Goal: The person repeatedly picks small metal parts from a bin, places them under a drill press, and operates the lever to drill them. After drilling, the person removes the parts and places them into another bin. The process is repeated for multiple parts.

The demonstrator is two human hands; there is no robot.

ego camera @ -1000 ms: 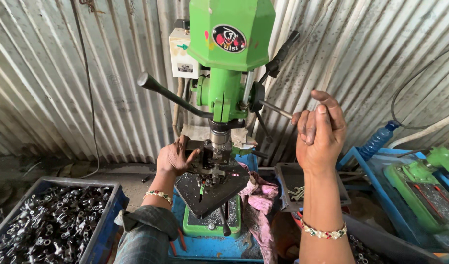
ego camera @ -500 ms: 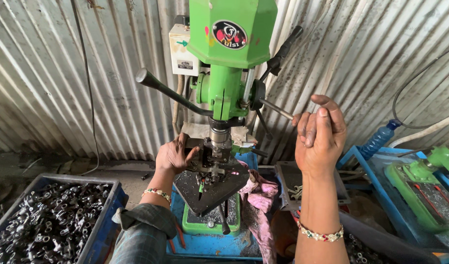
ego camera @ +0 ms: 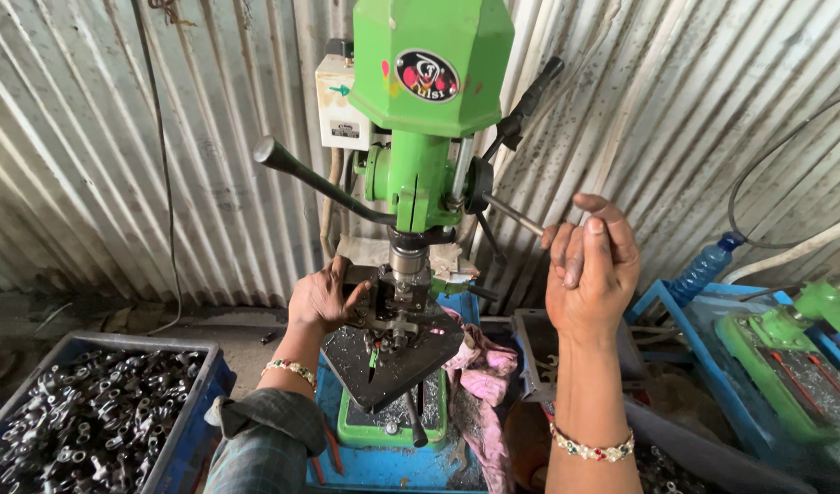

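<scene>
One green drill press [ego camera: 429, 110] stood at 12 o'clock, with three feed handles [ego camera: 310, 178] showing. Two hands were in view: the left hand [ego camera: 321, 297] and the right hand [ego camera: 592, 265], each wrist wearing one bracelet [ego camera: 592, 448]. One blue crate [ego camera: 187, 430] at 8 o'clock held metal parts [ego camera: 81, 412] too many to count. One blue bottle [ego camera: 704, 267] lay at 3 o'clock, one pink rag [ego camera: 482, 366] at 6.

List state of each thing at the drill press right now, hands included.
Left hand: gripping the fixture under the spindle.
Right hand: closed on a feed lever.
Spindle: lowered at the fixture.
Blue crate: full of metal parts.
Pink rag: draped beside the table.
</scene>
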